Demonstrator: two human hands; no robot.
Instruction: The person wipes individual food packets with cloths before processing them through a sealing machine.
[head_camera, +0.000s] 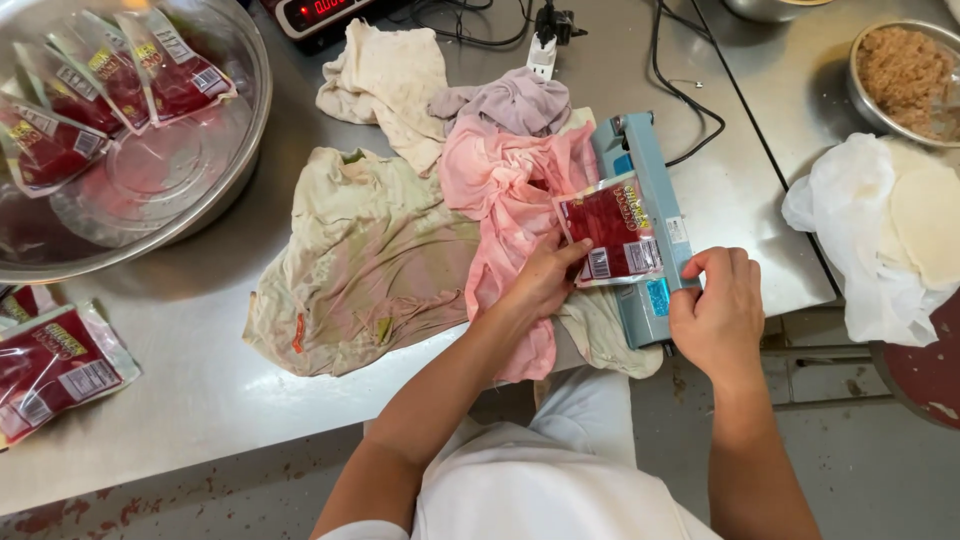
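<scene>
While left hand (545, 280) holds red pouch (612, 232) on sealer (645, 210), right hand (715, 310) presses its bar; rags (400, 240) crowd round.

Your bare steel table (190, 330) at lower left centre gives open passage. Rags (370, 250) crowd frame centre, big metal bowl (250, 130) blocks upper left, cables (680, 90) cross upper right, white plastic sheet (850, 250) fills right edge beside the blue sealer (650, 200).
</scene>
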